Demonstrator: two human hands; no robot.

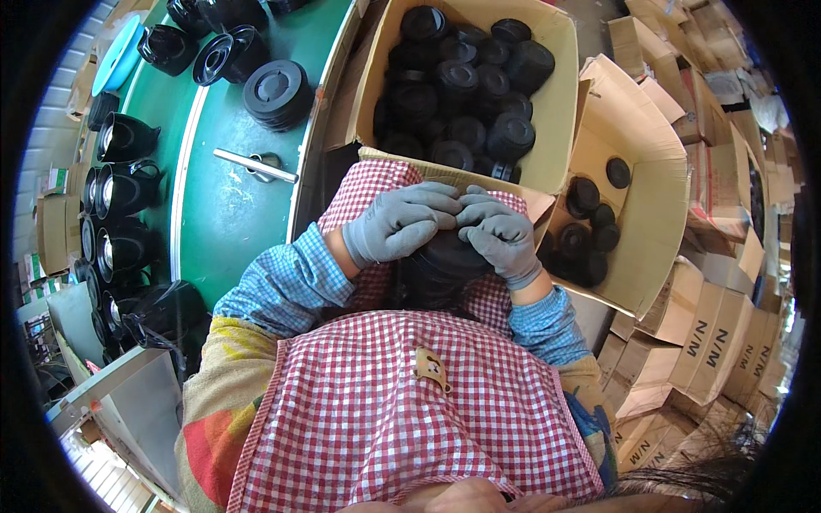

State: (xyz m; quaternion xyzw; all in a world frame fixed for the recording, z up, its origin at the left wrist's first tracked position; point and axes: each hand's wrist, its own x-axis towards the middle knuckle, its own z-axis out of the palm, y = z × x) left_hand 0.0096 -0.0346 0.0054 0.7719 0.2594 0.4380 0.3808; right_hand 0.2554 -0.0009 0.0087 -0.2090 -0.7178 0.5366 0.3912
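A black round vessel point(440, 272) sits between my knees, against the checked apron; my hands and the shadow hide much of it. My left hand point(400, 222), in a grey glove, is curled over its far left rim. The right hand point(499, 232), gloved the same way, bends its fingers over the far right rim. Both sets of fingertips nearly meet at the far side of the vessel's top. Whether a smaller part lies under the fingertips cannot be made out.
A cardboard box point(552, 128) of black cylindrical parts stands ahead; another box point(654, 231) holds a few black pieces on the right. The green table point(227, 201) at left carries black jugs point(128, 188), stacked black discs point(275, 92) and a metal tool point(256, 165). Cartons point(705, 342) crowd the right.
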